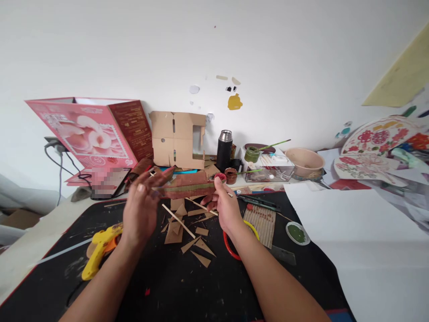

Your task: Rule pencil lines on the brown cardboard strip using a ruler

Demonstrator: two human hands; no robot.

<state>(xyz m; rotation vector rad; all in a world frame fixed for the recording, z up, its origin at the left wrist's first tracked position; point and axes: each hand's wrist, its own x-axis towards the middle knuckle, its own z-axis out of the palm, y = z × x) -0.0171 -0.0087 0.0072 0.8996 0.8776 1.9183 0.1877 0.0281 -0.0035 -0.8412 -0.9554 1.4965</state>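
Note:
My right hand [228, 205] is closed on a painted cardboard strip [187, 185], reddish brown with a green band, thumb on top at its right end. The strip is held above the black mat. At the strip's left end, my left hand [140, 208] is raised with fingers stretched out and blurred; whether they touch the strip I cannot tell. Below lie cardboard scraps [203, 246] and a thin wooden stick [179, 221]. A yellow glue gun [100, 250] rests left of my left wrist. Under my right wrist is a red and yellow ring [231, 250], partly hidden.
A pink box [90, 134] and a cut cardboard panel [181, 138] stand at the back. Beside them are a black thermos [224, 150], paint jars [252, 154] and a bowl [304, 161]. White paper [378, 241] covers the right side. A green paint dish [297, 233] sits near it.

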